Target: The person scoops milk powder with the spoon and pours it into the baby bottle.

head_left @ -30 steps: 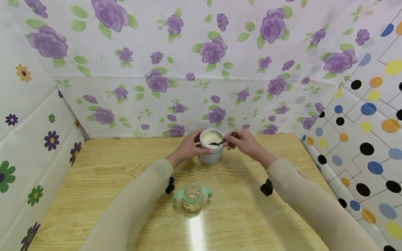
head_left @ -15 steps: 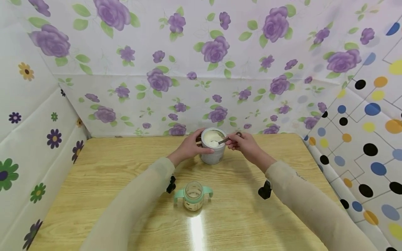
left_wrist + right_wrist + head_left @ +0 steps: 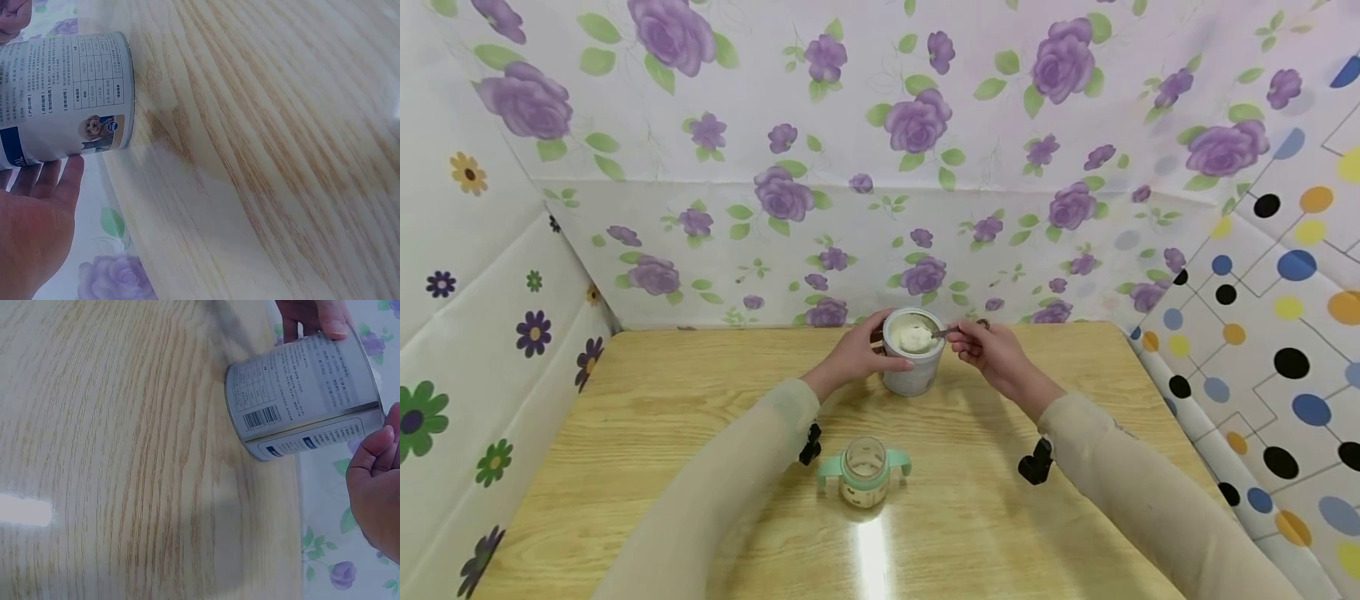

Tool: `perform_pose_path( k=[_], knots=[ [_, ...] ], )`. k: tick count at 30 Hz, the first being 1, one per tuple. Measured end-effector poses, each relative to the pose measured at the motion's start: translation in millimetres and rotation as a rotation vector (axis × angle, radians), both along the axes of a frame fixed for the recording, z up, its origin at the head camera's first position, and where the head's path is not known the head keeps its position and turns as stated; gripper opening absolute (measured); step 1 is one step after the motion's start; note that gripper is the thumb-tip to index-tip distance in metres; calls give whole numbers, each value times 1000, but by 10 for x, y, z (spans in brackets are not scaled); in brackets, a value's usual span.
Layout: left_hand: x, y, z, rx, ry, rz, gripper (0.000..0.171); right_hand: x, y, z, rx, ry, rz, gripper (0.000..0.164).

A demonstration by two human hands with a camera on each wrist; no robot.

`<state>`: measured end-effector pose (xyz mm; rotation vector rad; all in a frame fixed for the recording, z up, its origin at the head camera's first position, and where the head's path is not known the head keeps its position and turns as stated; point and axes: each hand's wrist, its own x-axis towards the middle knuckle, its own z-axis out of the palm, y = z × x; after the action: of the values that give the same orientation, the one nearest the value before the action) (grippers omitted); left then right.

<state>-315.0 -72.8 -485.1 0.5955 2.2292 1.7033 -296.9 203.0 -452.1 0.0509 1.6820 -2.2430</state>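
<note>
A printed metal can (image 3: 911, 377) of pale powder stands upright near the table's back edge. My left hand (image 3: 859, 350) grips its left side, thumb across the front. In the left wrist view the can (image 3: 69, 100) shows a dog picture, and the fingers of my left hand (image 3: 37, 219) lie along it. My right hand (image 3: 996, 354) pinches the dark handle of a spoon (image 3: 942, 332), whose bowl carries a heap of powder inside the can's mouth. The right wrist view has the can's barcode side (image 3: 300, 394) with my right hand (image 3: 378, 481) at the rim; the spoon is hidden there.
A clear baby bottle (image 3: 864, 485) with mint-green handles stands open-topped on the wooden table (image 3: 700, 433), nearer me than the can. A flowered cloth wall (image 3: 850, 242) rises right behind the table, with patterned cloth at both sides.
The spoon has come up out of the powder with a white heap on it, its handle shifting a little to the right with my right hand. My left hand keeps its grip on the can.
</note>
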Motion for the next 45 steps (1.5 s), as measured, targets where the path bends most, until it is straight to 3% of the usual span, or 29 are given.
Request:
perform_pose_path(
  k=[16,45],
  knots=[
    [3,-14,4,-3,-3,-1,95,34,40,-81,-102,-15,-18,29],
    [15,29,9,-24,7,-8,96,43,117,-124,-100,-8,-7,29]
  ],
)
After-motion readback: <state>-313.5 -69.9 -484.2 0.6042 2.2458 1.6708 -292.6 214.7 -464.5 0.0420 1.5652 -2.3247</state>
